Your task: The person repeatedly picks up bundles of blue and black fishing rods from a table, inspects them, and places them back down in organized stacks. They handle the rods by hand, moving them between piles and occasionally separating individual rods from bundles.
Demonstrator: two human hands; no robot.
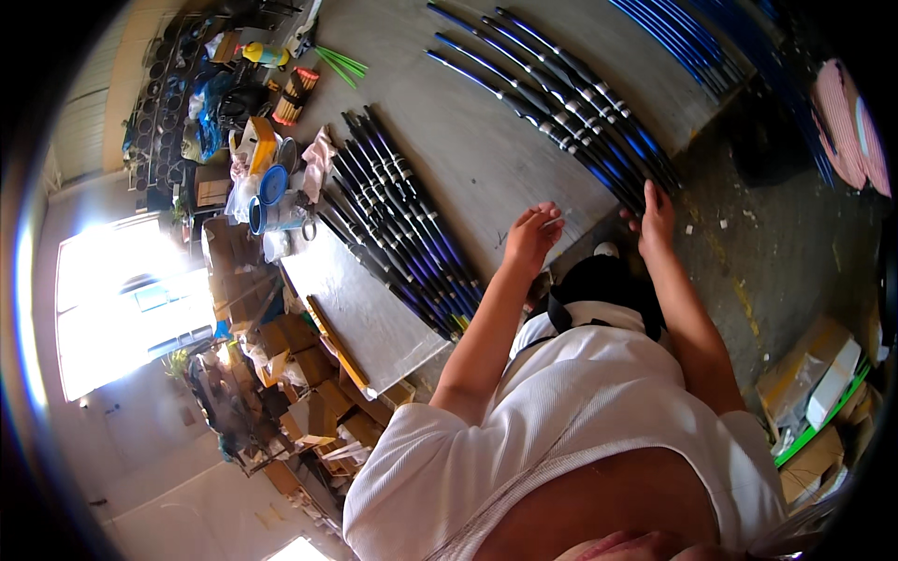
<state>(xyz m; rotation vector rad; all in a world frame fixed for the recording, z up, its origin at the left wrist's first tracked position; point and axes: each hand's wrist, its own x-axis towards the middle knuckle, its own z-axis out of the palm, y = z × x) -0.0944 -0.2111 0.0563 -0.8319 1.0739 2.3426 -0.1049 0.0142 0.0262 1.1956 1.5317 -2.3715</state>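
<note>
Blue-and-black fishing rods (575, 107) lie side by side in a bundle on the grey table (468, 178), their near ends by its right edge. Close to those ends is my right hand (657, 222), with its fingers apart and no thing visible in it. My left hand (531, 239) hovers over the table's near edge, between the two groups of rods. Its fingers are curled in and closed; what they hold, if anything, is too small to make out. To its left lies a second group of black-and-purple fishing rods (402, 215).
More blue rods (678, 42) lie at the far right. Blue-lidded tubs (272, 185), a pink cloth (318, 161) and thin green sticks (341, 65) sit along the table's left side. Cardboard boxes (313, 411) are piled left; a green-edged box (823, 411) stands right on the floor.
</note>
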